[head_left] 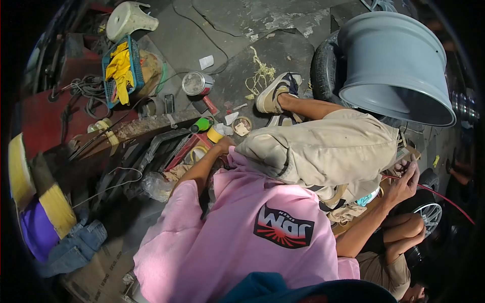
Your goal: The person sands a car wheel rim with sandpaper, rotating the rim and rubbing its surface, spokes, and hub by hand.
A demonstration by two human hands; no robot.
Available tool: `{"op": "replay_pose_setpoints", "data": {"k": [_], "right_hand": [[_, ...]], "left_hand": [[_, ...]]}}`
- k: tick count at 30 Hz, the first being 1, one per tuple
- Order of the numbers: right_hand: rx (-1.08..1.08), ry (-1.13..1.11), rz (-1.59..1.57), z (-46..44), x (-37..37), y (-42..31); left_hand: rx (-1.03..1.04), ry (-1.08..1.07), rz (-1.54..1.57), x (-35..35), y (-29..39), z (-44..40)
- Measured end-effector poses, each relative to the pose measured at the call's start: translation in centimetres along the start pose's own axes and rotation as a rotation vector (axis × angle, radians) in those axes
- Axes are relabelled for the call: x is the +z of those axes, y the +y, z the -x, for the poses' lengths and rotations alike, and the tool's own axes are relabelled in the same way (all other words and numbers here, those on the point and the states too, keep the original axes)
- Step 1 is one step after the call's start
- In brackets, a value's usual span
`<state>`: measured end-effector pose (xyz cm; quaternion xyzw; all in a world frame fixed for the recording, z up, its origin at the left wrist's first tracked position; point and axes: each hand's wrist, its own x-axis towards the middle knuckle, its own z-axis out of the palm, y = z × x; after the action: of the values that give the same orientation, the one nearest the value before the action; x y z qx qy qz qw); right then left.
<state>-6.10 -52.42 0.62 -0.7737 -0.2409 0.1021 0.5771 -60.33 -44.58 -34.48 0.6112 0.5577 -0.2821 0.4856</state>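
Person's R hand (405, 183): fingers bent, slightly apart; red hose (440, 195) runs right by them, trailing off to the right; can't tell if pinched. L hand (225, 145): fingers partly hidden, can't tell if spread or closed; yellow tape roll (214, 134) just beside them, w/ green bottle (202, 124) a bit farther. Big grey rim (391, 65) beyond R fingertips, nr black tyre (323, 73).

Grimy grey floor (255, 12) with pale blotches, a dirty white plastic stool (123, 21) at far left.
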Motion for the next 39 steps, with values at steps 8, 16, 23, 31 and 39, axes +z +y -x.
{"op": "replay_pose_setpoints", "data": {"k": [8,16,23,31,39], "right_hand": [[-0.094,0.055,0.135,-1.3,-1.4,-1.2],[-0.088,-0.012,0.298,0.5,-2.2,-0.3],[-0.281,-0.021,0.628,1.4,-5.2,1.7],[-0.209,0.127,0.327,4.4,-6.8,1.8],[-0.025,0.171,0.231,8.7,-7.6,6.1]], "left_hand": [[-0.119,0.203,0.26,-2.6,0.5,-4.3],[-0.052,0.496,-0.073,-6.7,5.7,-6.4],[0.432,0.647,-0.254,-6.5,-2.5,-11.0],[0.483,0.844,-0.122,-18.9,16.8,-7.8],[1.037,1.097,0.272,-34.2,43.7,1.9]]}}
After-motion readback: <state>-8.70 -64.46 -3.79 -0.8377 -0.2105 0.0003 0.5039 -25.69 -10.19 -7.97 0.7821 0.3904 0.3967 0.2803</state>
